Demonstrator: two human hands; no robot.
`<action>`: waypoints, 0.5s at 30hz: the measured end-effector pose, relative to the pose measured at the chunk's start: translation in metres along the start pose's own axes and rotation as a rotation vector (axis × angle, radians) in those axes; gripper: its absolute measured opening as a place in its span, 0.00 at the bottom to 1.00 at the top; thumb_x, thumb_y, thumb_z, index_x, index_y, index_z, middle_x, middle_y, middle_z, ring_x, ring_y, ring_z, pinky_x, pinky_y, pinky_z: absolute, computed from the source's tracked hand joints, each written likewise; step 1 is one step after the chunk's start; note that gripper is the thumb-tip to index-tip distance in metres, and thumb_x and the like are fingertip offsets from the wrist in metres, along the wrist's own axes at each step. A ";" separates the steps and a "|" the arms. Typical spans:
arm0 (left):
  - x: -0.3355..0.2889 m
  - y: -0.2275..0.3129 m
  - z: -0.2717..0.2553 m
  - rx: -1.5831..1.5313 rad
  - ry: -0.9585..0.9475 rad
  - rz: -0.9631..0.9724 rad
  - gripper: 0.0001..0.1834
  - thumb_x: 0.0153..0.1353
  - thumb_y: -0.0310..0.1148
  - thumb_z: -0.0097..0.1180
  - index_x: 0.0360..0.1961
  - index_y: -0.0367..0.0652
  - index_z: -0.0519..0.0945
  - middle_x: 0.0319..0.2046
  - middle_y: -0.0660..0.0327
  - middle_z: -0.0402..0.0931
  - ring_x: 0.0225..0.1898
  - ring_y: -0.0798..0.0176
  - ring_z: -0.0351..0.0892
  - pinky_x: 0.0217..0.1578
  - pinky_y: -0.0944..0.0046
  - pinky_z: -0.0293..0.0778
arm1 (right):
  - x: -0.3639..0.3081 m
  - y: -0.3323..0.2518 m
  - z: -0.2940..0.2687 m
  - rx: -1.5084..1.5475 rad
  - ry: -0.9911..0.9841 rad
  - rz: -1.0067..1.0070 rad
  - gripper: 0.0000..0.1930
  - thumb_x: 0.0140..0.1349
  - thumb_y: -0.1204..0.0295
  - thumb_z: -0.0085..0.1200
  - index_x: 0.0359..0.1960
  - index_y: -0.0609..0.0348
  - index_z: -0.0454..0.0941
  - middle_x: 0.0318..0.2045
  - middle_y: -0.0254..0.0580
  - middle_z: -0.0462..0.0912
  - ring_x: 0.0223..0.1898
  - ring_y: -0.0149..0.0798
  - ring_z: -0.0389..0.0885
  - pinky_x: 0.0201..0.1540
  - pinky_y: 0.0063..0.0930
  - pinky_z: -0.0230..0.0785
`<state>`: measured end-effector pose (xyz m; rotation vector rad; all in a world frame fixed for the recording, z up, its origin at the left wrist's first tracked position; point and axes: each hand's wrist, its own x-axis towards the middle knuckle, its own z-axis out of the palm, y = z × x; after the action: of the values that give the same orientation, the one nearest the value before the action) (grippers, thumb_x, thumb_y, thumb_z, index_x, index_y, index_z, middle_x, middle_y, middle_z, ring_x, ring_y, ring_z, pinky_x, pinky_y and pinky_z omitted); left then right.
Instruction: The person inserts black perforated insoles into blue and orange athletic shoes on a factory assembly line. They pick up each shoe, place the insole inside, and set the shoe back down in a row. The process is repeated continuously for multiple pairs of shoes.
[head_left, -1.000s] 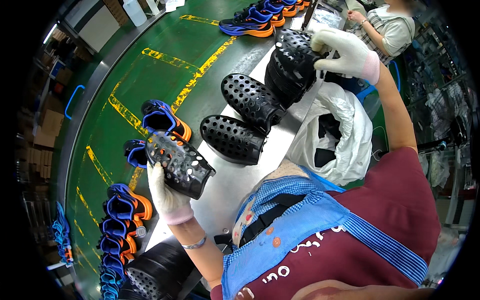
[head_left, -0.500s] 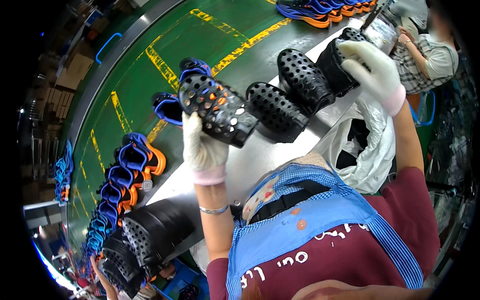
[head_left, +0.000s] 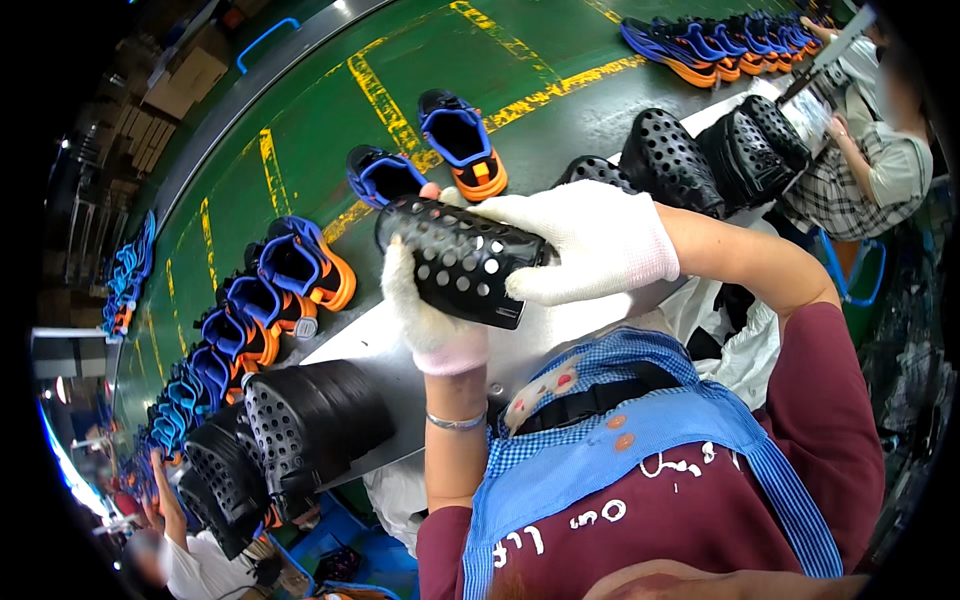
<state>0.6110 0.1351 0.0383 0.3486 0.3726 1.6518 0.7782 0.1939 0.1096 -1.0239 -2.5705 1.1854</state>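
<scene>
A black perforated plastic shoe insert (head_left: 450,255), shaped like a shoe's front, is held up over the bench edge. My left hand (head_left: 415,305), in a white knit glove, is closed around its outer side, one bare fingertip showing over the top. My right hand (head_left: 600,240), gloved likewise, grips its right end, thumb below and fingers on top. Just beyond are two blue-and-black running shoes with orange soles, one upright shoe (head_left: 460,140) and another shoe (head_left: 385,178) partly behind the insert. More black inserts (head_left: 672,160) stand to the right, one partly hidden by my right hand.
A green conveyor (head_left: 320,150) with yellow markings carries a row of shoes (head_left: 300,265) at left and more shoes (head_left: 715,50) at far right. Stacked black inserts (head_left: 315,420) lie on the metal bench (head_left: 340,345). A white bag (head_left: 755,350) hangs beside me; a co-worker (head_left: 865,150) sits at right.
My right hand has moved left from the standing inserts onto the held one. That insert has tipped flatter. The view has shifted, uncovering the two shoes beyond.
</scene>
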 end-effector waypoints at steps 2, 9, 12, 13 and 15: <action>0.005 -0.002 -0.011 -0.047 0.093 -0.031 0.27 0.68 0.46 0.47 0.59 0.35 0.69 0.56 0.51 0.74 0.56 0.54 0.74 0.59 0.50 0.71 | 0.005 -0.004 0.001 -0.013 -0.023 0.005 0.33 0.54 0.57 0.57 0.59 0.66 0.68 0.32 0.59 0.81 0.36 0.55 0.83 0.41 0.40 0.75; 0.020 0.006 -0.045 -0.031 0.181 0.074 0.19 0.68 0.43 0.50 0.54 0.44 0.73 0.37 0.59 0.79 0.39 0.59 0.79 0.44 0.56 0.79 | 0.034 -0.014 0.016 -0.174 -0.076 0.049 0.26 0.57 0.51 0.56 0.42 0.66 0.75 0.28 0.58 0.80 0.33 0.57 0.82 0.37 0.41 0.74; 0.030 0.009 -0.058 -0.057 0.228 0.129 0.19 0.68 0.47 0.52 0.49 0.44 0.73 0.34 0.60 0.78 0.37 0.60 0.79 0.40 0.58 0.79 | 0.051 -0.007 0.021 -0.169 -0.062 0.023 0.26 0.56 0.50 0.55 0.36 0.67 0.75 0.26 0.59 0.80 0.31 0.58 0.81 0.37 0.42 0.74; 0.034 0.011 -0.062 -0.064 0.233 0.135 0.19 0.68 0.47 0.52 0.49 0.44 0.73 0.34 0.60 0.78 0.37 0.60 0.79 0.40 0.58 0.79 | 0.060 -0.004 0.025 -0.154 -0.035 -0.012 0.28 0.55 0.48 0.54 0.31 0.69 0.76 0.24 0.61 0.80 0.29 0.58 0.81 0.38 0.43 0.75; 0.041 0.016 -0.070 0.101 0.292 0.195 0.20 0.68 0.48 0.52 0.50 0.43 0.74 0.33 0.60 0.78 0.37 0.61 0.79 0.40 0.59 0.79 | 0.072 -0.001 0.026 -0.156 -0.014 -0.029 0.26 0.54 0.50 0.54 0.31 0.69 0.76 0.24 0.61 0.79 0.29 0.58 0.81 0.38 0.43 0.75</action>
<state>0.5618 0.1713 -0.0168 0.2236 0.6596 1.8854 0.7130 0.2229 0.0810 -1.0067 -2.7149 1.0019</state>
